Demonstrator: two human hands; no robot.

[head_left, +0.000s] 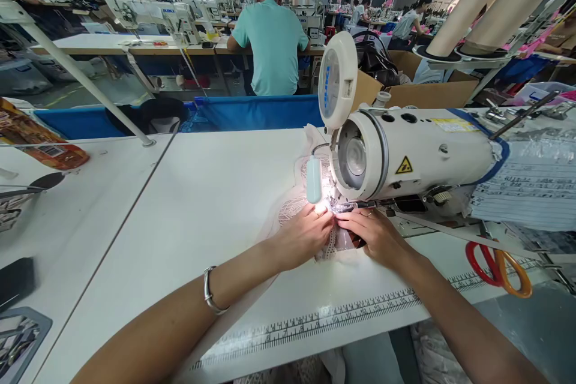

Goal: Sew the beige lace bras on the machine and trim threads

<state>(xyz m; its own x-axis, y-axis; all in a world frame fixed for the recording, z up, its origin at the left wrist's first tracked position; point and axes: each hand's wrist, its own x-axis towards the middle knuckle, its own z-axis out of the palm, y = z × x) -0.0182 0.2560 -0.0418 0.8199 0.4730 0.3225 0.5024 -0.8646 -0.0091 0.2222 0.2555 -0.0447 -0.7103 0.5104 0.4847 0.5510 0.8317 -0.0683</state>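
A white sewing machine (418, 147) stands on a white table (211, 204), its small lamp lighting the needle area. A piece of pale lace fabric (292, 207) lies under the needle and spreads to the left. My left hand (303, 234) presses on the lace just left of the needle, fingers together and curled on the cloth. My right hand (375, 234) holds the lace edge just right of the needle, fingers closed on it. A silver bracelet (209, 291) sits on my left wrist.
Red and orange scissors (497, 267) lie at the right. A ruler strip (342, 315) runs along the table's front edge. A person in a teal shirt (272, 42) sits at the bench ahead. Thread cones (490, 9) stand at the upper right, cardboard boxes (423, 87) behind the machine.
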